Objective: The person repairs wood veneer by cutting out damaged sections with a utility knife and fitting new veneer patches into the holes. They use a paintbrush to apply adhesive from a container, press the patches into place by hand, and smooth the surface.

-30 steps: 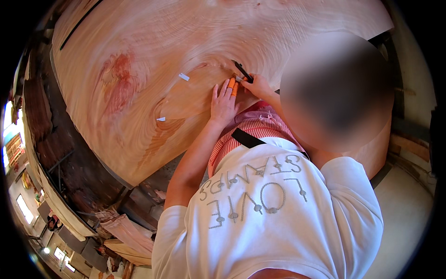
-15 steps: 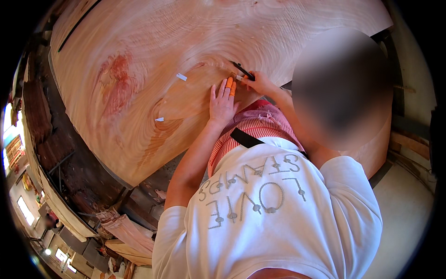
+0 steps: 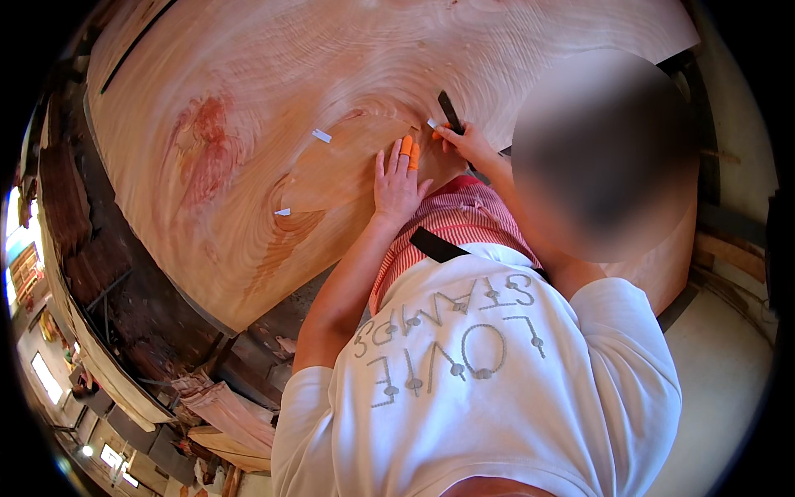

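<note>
My left hand (image 3: pixel 400 184) lies flat on a broad wood veneer sheet (image 3: pixel 273 91), fingers stretched out. Orange finger covers (image 3: pixel 409 155) sit on two of its fingers. Just to its right, my right hand (image 3: pixel 469 144) is closed round a slim black tool (image 3: pixel 450 111), knife-like, pointing away from me. A small white strip (image 3: pixel 432 123), like tape, shows at its fingertips. Under and left of my left hand is a smoother patch of veneer (image 3: pixel 339 166). Two white tape pieces, an upper one (image 3: pixel 321 136) and a lower one (image 3: pixel 283 212), stick at its edges.
A black strip (image 3: pixel 137 48) lies on the sheet at the far left. Dark wood pieces (image 3: pixel 91 240) and a pinkish cloth-like sheet (image 3: pixel 224 406) are beyond the sheet's left edge. A striped red apron (image 3: pixel 472 214) touches the near edge. Planks (image 3: pixel 733 258) are at the right.
My right hand has shifted slightly right, away from my left fingertips, with the white strip. The black tool has turned more upright. My left hand stays nearly in place.
</note>
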